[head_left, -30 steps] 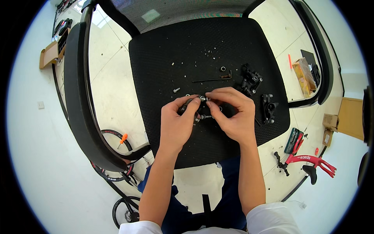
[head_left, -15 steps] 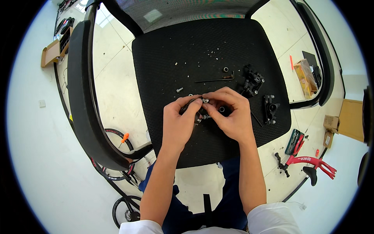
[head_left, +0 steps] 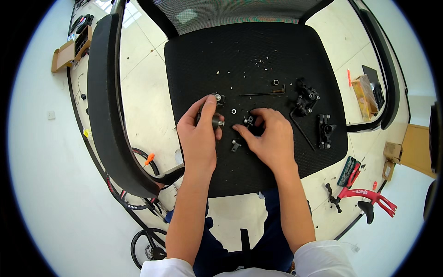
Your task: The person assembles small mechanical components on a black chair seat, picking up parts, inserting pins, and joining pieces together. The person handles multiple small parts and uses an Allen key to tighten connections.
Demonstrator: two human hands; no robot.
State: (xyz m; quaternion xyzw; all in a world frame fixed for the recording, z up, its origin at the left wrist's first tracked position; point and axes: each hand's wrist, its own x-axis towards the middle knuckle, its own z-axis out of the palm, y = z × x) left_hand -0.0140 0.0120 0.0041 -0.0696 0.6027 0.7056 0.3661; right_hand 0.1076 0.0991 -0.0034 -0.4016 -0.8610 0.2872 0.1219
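My left hand (head_left: 199,134) is closed around a dark metal brake caliper part (head_left: 216,122) with a silver pin end. A round silver bolt head shows at its thumb tip. To the right, my right hand (head_left: 271,138) curls low over the seat around a small black metal part (head_left: 249,121) with a silver bolt, between thumb and fingers; the palm hides the rest of it. Between the hands lies a silver nut (head_left: 234,111). A small metal clamp piece (head_left: 236,146) with a bolt sits nearer me.
On the black chair seat (head_left: 198,60) lie a hex key (head_left: 263,93), another hex key (head_left: 302,131), a small ring (head_left: 275,82), a black brake caliper (head_left: 306,97) and another caliper (head_left: 326,131). Light crumbs dot the fabric. Armrests (head_left: 102,106) flank it; a red frame (head_left: 364,191) lies on the floor.
My hands were together over the parts; they have moved apart. The left has gone left with the dark caliper part, and the right has lowered around a small black part.
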